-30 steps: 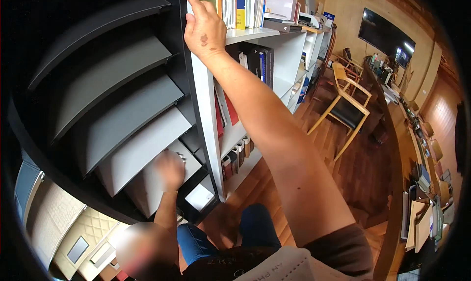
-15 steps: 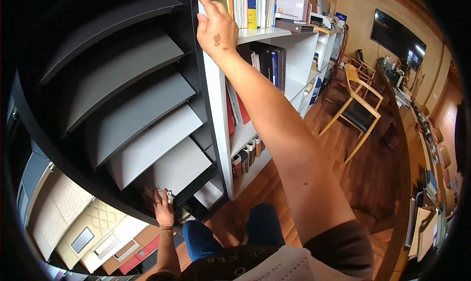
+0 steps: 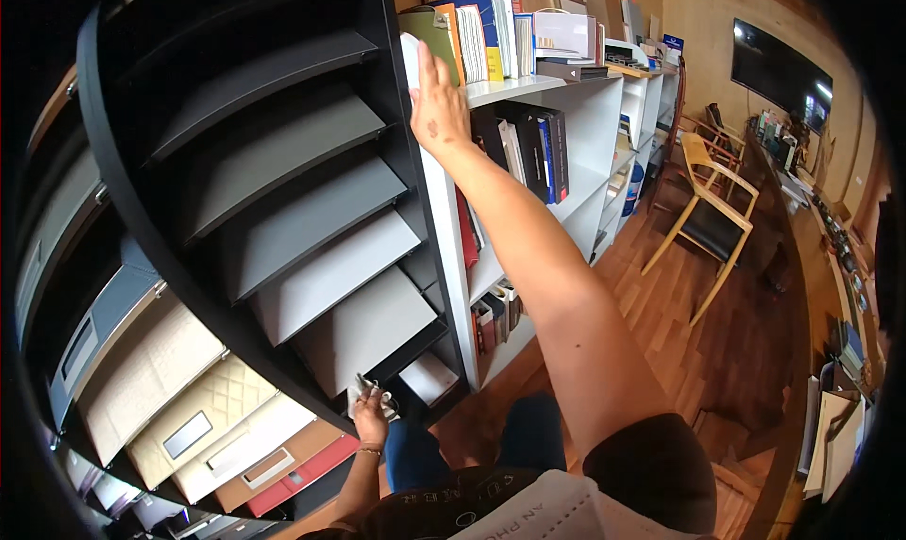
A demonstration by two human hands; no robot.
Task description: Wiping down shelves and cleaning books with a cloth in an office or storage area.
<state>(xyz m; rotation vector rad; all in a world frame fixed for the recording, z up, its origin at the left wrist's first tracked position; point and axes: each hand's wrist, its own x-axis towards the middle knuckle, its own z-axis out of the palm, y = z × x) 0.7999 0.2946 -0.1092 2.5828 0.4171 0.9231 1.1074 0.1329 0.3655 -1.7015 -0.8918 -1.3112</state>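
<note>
My left hand [image 3: 371, 431] is closed on a crumpled greyish-white cloth [image 3: 361, 395], low down by the front edge of the lowest broad slanted shelf [image 3: 370, 325], which is light grey. Loose folds of the cloth stick out above the fingers. Whether the cloth touches the shelf, I cannot tell. My right arm reaches far up. Its hand [image 3: 440, 116] lies with fingers stretched along the white bookcase's front upright [image 3: 441, 200], beside the black side wall [image 3: 404, 116] of the rack. Nothing shows in that hand.
Slanted grey and white shelves fill the black rack. To its left, another rack holds beige, white and red sample panels [image 3: 193, 389]. Books and binders [image 3: 477, 45] stand in the white bookcase. A wooden chair [image 3: 703, 219] and a long cluttered counter [image 3: 802, 285] are at right.
My left hand has drawn back from the low shelf's surface toward its near edge, with the cloth bunched up in it. My right hand stays at the bookcase upright. The whole view has shifted.
</note>
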